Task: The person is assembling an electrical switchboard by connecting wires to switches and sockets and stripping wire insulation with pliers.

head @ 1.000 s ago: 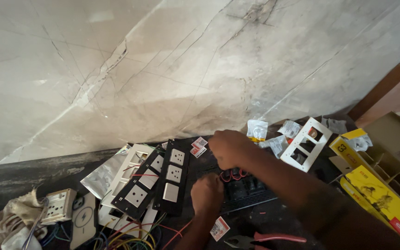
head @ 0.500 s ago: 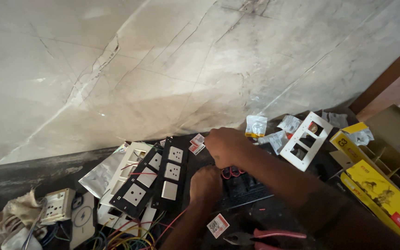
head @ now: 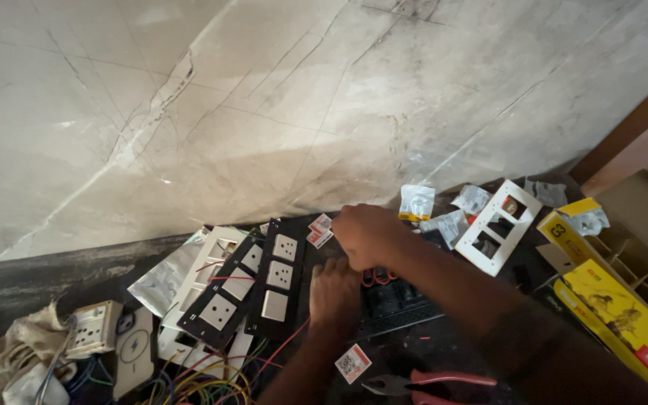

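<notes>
My right hand (head: 365, 232) is curled into a loose fist over the loops of red wire (head: 378, 277) on a black switch board (head: 403, 304) lying on the dark floor. Its fingertips pinch at the wires. My left hand (head: 335, 294) lies just below and to the left, pressing down on and gripping the left edge of the same board. Both forearms come in from the bottom right. The spot where the fingers meet the wires is hidden under my right hand.
Two black socket plates (head: 275, 274) lie left of the hands, over white plates and a tangle of coloured wires (head: 196, 375). A white frame plate (head: 496, 225), plastic packets (head: 416, 202), yellow boxes (head: 616, 315), red-handled pliers (head: 436, 381) and a white socket box (head: 93, 326) lie around. A marble wall (head: 264, 112) stands behind.
The view has tilted a little, so everything sits slightly higher. Both hands stay on the black board, with only small finger movements.
</notes>
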